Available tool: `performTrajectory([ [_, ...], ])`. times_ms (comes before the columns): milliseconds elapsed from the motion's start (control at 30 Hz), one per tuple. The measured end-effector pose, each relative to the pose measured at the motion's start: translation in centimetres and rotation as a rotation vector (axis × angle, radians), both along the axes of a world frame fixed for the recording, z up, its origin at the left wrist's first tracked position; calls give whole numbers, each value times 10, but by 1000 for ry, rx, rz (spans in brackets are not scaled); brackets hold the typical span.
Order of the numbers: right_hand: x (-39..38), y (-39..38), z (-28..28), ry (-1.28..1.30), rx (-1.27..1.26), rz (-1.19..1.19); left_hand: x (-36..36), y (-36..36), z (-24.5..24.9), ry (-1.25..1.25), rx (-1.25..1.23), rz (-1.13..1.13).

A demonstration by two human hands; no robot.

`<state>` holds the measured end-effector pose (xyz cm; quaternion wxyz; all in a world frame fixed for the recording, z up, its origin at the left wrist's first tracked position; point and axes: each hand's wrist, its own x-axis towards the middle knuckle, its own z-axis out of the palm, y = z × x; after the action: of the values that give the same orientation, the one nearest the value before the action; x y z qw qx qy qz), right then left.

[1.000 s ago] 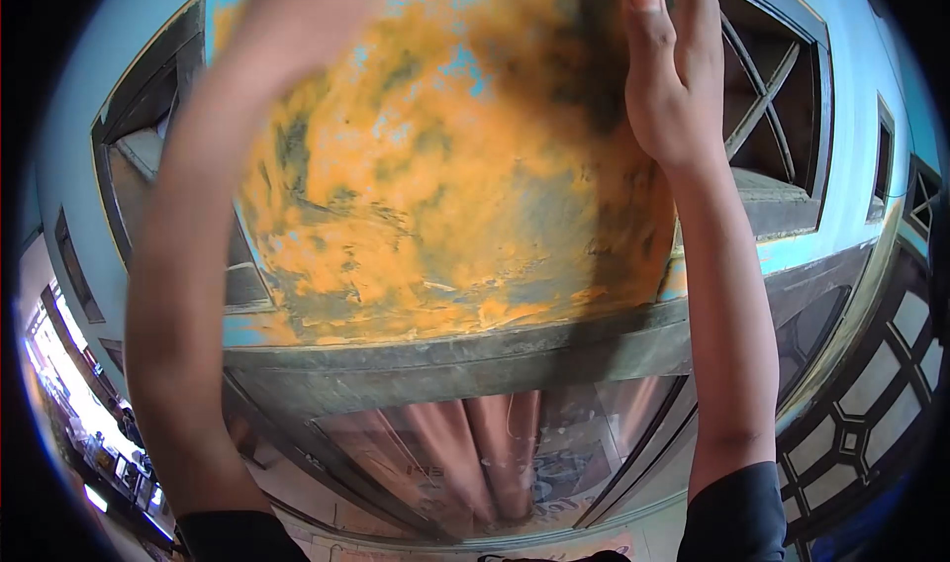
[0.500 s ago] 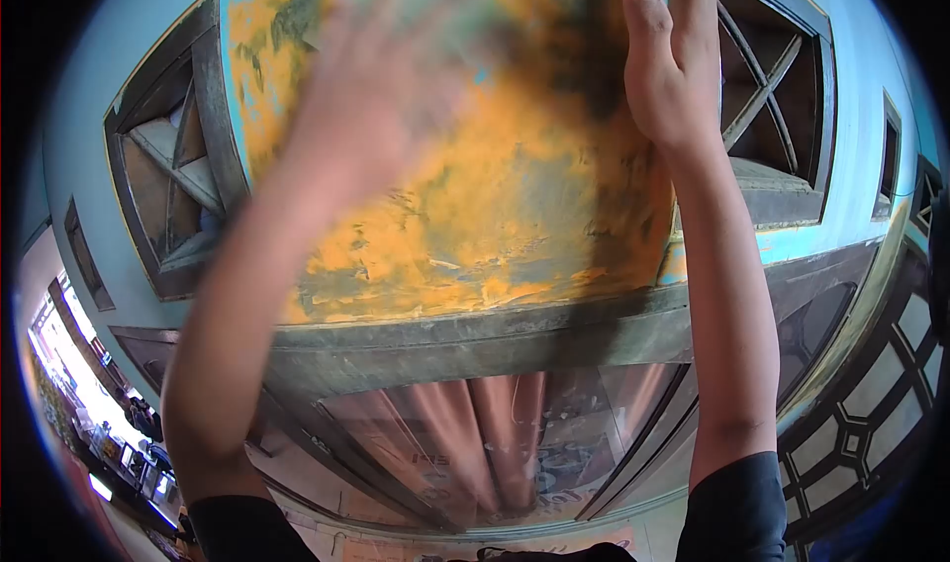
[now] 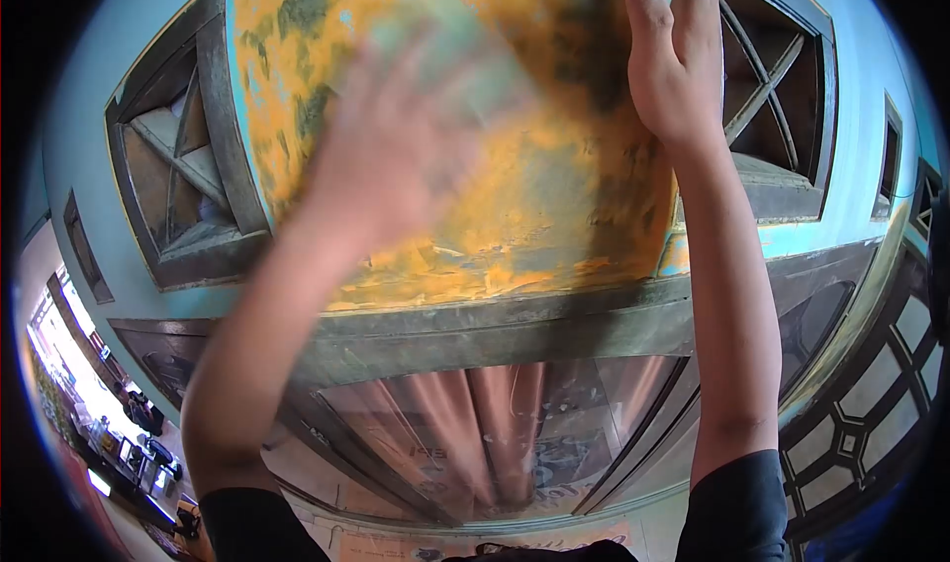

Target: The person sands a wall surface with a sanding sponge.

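Note:
My left hand (image 3: 391, 141), smeared by motion, lies with its fingers over a pale green sheet (image 3: 505, 82) that looks like sandpaper. It presses this sheet against a wall panel (image 3: 495, 201) covered in patchy orange and grey, with bits of light blue near the top. At the panel's right edge, my right hand (image 3: 678, 77) rests with its thumb raised and apart from the fingers. The tips of those fingers run out of the top of the view. Nothing shows in that hand.
Dark vent frames with crossed bars stand on either side, one on the left (image 3: 188, 156) and one on the right (image 3: 772, 97). Below the panel runs a grey wooden beam (image 3: 495, 334) above glass with a brownish-pink curtain (image 3: 490, 423). A patterned grille (image 3: 861, 423) is at lower right.
My left hand has moved down and slightly right with the green sheet, uncovering light blue patches at the top. My right hand stays at the panel's edge.

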<state>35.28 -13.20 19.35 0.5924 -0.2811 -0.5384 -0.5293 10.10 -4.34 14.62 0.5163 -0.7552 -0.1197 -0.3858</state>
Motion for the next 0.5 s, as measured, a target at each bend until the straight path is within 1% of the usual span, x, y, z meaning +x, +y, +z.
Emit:
performTrajectory([
  [33, 0, 0, 0, -1, 6, 0, -7, 7, 28, -149, 79, 19],
  [67, -1, 1, 1, -4, 7, 3, -9, -5, 54, -300, -65, 173],
  [100, -2, 2, 1, -8, 8, 8, -11, -13, 70, -449, -211, 331],
  [200, -4, 1, -2, -17, -12, -35, -2, 22, 48, -335, 37, 137],
  [233, -6, -1, -2, -25, -28, -67, 14, 0, 15, -200, 30, 194],
  [300, -18, -12, -9, -59, -98, -177, 40, -15, -62, 80, -105, -77],
  [367, -13, 3, -10, -119, -112, -284, 27, -22, -89, 119, -178, -44],
  [400, -12, 8, -8, -148, -111, -339, 20, -22, -92, 138, -208, -28],
  [433, -25, -3, -14, -91, -245, -463, 8, -19, -80, 65, -164, 54],
  [467, -28, -5, -20, -90, -261, -469, -8, -14, -61, -9, -122, 134],
  [500, -30, -6, -25, -89, -276, -476, -23, -5, -41, -123, -78, 145],
])
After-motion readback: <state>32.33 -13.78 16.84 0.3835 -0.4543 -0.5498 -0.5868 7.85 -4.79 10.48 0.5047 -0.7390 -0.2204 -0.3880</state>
